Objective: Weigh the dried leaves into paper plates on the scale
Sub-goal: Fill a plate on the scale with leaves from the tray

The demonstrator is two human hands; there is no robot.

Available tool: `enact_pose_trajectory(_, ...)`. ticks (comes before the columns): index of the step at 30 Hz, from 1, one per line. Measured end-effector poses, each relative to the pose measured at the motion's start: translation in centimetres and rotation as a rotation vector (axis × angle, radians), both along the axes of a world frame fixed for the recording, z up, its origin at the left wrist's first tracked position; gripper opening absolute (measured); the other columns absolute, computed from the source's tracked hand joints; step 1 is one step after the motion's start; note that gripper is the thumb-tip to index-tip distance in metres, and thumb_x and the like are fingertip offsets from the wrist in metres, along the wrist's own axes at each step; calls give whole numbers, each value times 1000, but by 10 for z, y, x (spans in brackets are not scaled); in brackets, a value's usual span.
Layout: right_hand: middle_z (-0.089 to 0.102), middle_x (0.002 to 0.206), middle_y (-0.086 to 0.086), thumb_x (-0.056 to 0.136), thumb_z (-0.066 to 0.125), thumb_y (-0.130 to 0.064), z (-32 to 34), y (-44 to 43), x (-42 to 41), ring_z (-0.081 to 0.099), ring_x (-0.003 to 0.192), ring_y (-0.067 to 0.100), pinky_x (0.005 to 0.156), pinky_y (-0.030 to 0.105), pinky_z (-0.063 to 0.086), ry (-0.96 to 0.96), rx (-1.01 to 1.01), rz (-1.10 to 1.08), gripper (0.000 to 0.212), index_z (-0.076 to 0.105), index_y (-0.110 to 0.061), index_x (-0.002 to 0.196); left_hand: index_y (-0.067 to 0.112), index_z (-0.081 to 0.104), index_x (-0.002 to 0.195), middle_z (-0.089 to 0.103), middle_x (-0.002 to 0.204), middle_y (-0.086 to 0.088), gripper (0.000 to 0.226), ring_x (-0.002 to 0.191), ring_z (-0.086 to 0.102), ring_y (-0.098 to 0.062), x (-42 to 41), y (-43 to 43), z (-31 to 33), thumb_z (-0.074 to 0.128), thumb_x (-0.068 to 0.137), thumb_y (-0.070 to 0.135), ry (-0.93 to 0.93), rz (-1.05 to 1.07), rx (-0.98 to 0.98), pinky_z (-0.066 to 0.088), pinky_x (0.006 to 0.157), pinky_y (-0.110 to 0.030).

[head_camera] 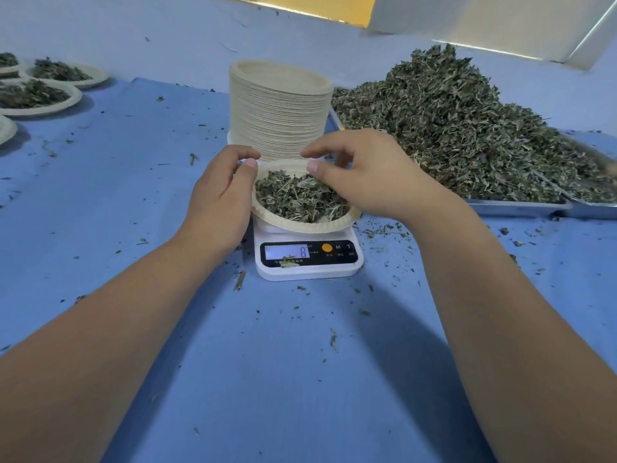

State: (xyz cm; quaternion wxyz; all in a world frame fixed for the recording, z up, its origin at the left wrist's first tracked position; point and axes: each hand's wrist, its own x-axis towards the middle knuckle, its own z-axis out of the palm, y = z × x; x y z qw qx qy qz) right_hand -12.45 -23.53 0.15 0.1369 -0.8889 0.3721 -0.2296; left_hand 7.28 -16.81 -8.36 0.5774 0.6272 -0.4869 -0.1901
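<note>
Surface: a desk (133, 182) covered in blue cloth, littered with loose leaf fragments, thickest around and to the right of the scale. Behind it stands a pale wall, with a yellow panel (317, 3) and a white board (484, 21) at the top edge.

The white scale (307, 259) sits at centre; its display shows 8. A paper plate (302, 226) rests on the scale and holds a portion of dried leaves (297, 198).

The left hand (220, 195) is at the plate's left rim, thumb and forefinger curled narrowly towards it. The right hand (364, 175) arches over the plate's far right side, with its thumb tip by the leaves and its forefinger above the far rim. Whether either hand actually grips the rim cannot be told.

A tall stack of plates (280, 108) stands just behind the scale. To the right, a large heap of leaves (450, 128) lies on metal trays (517, 206). Filled plates (40, 110) sit at the far left, well apart from the scale.
</note>
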Motion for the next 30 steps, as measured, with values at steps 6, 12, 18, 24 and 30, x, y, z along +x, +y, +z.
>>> enact_pose_trajectory(6, 56, 74, -46, 92, 73, -36, 2, -1, 6, 49, 75, -28, 65, -3, 34, 227, 97, 130, 25, 71, -40, 116, 38, 61, 116, 61, 106, 17, 31, 94, 53, 12, -1, 1, 1, 38, 96, 45, 0, -10, -3, 40, 82, -19)
enact_pose_trajectory(12, 65, 68, -27, 91, 74, -19, -4, -8, 5, 58, 70, -14, 63, 1, 40, 21, 34, 59, 11, 80, -29, 91, 37, 61, 116, 62, 108, 15, 35, 96, 53, 8, -1, 1, 2, 37, 94, 47, 12, -7, -1, 40, 81, -21)
enact_pose_trajectory(18, 72, 81, -15, 90, 75, -17, -6, -9, 1, 61, 70, -4, 70, 14, 49, -229, 31, 54, 9, 80, -24, 94, 40, 61, 113, 61, 101, 17, 31, 85, 51, 17, -1, 0, 0, 38, 95, 47, 16, -6, 5, 40, 77, -21)
enact_pose_trajectory(24, 71, 78, -13, 89, 76, -16, -12, -8, 2, 55, 63, -5, 65, 12, 45, -355, 6, 47, 9, 79, -22, 93, 44, 61, 110, 62, 102, 15, 28, 85, 52, 14, 0, -1, -1, 38, 95, 49, 15, -3, 8, 39, 77, -23)
enact_pose_trajectory(30, 69, 75, -12, 88, 77, -13, -17, -9, 1, 56, 65, 1, 65, 15, 46, -400, 53, 57, 10, 79, -22, 92, 42, 61, 111, 63, 103, 12, 30, 83, 52, 14, -1, -1, 0, 38, 94, 48, 8, -3, 13, 40, 77, -23)
